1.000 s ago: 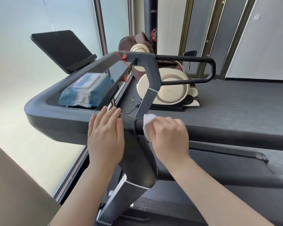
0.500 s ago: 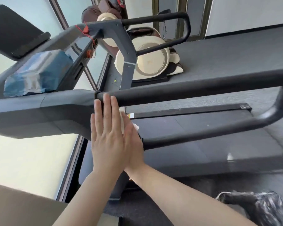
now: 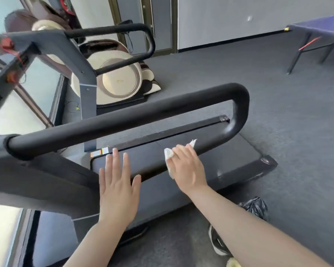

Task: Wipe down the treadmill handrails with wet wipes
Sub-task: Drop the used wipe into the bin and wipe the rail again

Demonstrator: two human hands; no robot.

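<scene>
The treadmill's near handrail (image 3: 135,116) is a black foam loop that bends back at its right end. My right hand (image 3: 188,170) lies on the loop's lower bar, fingers curled over a white wet wipe (image 3: 169,158) held against it. A corner of the wipe sticks out past my fingertips. My left hand (image 3: 118,187) is flat with straight fingers, held in front of the grey upright (image 3: 37,182) and holding nothing. I cannot tell whether it touches the upright. The far handrail (image 3: 143,33) loops at the back beyond the belt (image 3: 229,151).
A cream and brown massage chair (image 3: 120,79) stands behind the treadmill. A black plastic bag (image 3: 255,207) and a shoe (image 3: 218,243) lie on the grey carpet near my right arm. A dark blue table (image 3: 316,29) stands at the far right. Windows run along the left.
The view has swung right and down, and the wipes pack is out of sight. My right hand slid the wipe rightwards along the lower bar. My left hand came away from the console corner.
</scene>
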